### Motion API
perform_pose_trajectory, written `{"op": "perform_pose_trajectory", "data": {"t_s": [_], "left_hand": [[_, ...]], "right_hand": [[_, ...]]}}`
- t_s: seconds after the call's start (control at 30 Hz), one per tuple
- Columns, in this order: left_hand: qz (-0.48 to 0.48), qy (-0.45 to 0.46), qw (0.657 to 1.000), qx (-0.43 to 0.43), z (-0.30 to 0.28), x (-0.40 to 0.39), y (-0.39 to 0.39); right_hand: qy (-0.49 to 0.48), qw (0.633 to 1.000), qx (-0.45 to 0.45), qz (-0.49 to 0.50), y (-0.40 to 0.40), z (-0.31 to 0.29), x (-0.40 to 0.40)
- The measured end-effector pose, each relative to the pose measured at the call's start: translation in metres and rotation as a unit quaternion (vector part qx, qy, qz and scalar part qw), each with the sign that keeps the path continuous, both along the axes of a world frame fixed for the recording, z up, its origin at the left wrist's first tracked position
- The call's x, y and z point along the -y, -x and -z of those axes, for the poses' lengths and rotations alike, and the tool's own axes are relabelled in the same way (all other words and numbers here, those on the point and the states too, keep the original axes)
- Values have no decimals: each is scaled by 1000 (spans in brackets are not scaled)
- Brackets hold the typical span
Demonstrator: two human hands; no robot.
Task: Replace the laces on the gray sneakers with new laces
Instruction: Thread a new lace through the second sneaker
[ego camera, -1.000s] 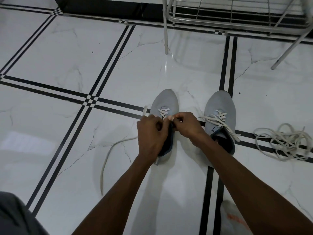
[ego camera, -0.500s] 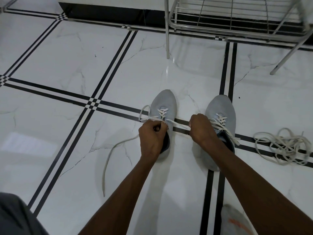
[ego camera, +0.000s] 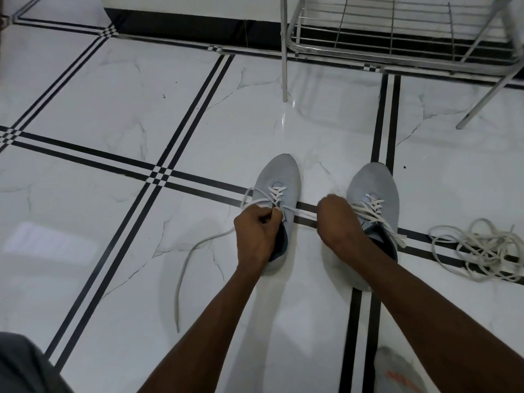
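a home: marble-tiled floor (ego camera: 255,123), metal rack (ego camera: 397,32)

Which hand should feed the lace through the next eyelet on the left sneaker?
Probably left. The left hand pinches the lace right at the left sneaker eyelets; the right hand holds the other end off to the side.

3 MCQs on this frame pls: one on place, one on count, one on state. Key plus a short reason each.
1. Where is the loose pile of laces?
A. right of both sneakers
B. between the sneakers
C. on the rack

2. How many gray sneakers are on the floor?
A. one
B. two
C. three

3. The lace on the left sneaker is
A. absent
B. tied in a bow
C. part-threaded, ends being pulled

Key: A, the loose pile of laces lies past the right sneaker; B, a pair; C, the left sneaker has upper eyelets unlaced, with the left hand and right hand holding the lace.
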State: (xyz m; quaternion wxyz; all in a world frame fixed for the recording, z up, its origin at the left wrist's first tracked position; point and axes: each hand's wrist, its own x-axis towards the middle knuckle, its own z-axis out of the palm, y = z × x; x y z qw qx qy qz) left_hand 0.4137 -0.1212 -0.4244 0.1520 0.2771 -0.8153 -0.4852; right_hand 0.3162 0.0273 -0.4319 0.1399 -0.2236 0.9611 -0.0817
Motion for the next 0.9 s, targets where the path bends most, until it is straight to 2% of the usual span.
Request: {"op": "perform_pose_trajectory", "data": {"t_s": [0.07, 0.13, 0.23, 0.4, 0.43, 0.53, 0.57, 0.63, 0.77, 0.8, 0.83, 0.9], "left_hand": [[-8, -2, 1000, 0, 2, -1, 1], [-9, -4, 1000, 2, 1, -2, 1], [-7, -1, 1000, 3, 1, 0, 1], [-11, -6, 1000, 10, 3, 0, 0], [-13, -7, 1000, 12, 2, -1, 1], [-17, -7, 1000, 12, 1, -3, 1], [-15, -7, 1000, 10, 1, -3, 2], [-13, -6, 1000, 10, -1, -2, 2], [-17, -4, 1000, 11, 0, 1, 1], [-21, -6, 1000, 13, -1, 2, 1], [-24, -6, 1000, 14, -1, 2, 1], [-27, -2, 999, 17, -1, 0, 2]], "right_hand": [[91, 995, -2, -27, 3, -3, 14], [172, 983, 38, -52, 6, -4, 36], [144, 987, 62, -17, 3, 0, 48], [15, 998, 29, 44, -2, 10, 2], [29, 999, 21, 39, 0, 11, 1], [185, 982, 24, -29, 6, 4, 21], [206, 977, 24, -53, 5, 3, 30], [185, 981, 10, -52, 2, 5, 37], [-26, 999, 21, 22, -1, 7, 4], [-50, 998, 26, 30, -1, 8, -4], [-23, 999, 22, 27, 0, 10, -8], [126, 991, 33, 7, 2, 9, 0]]}}
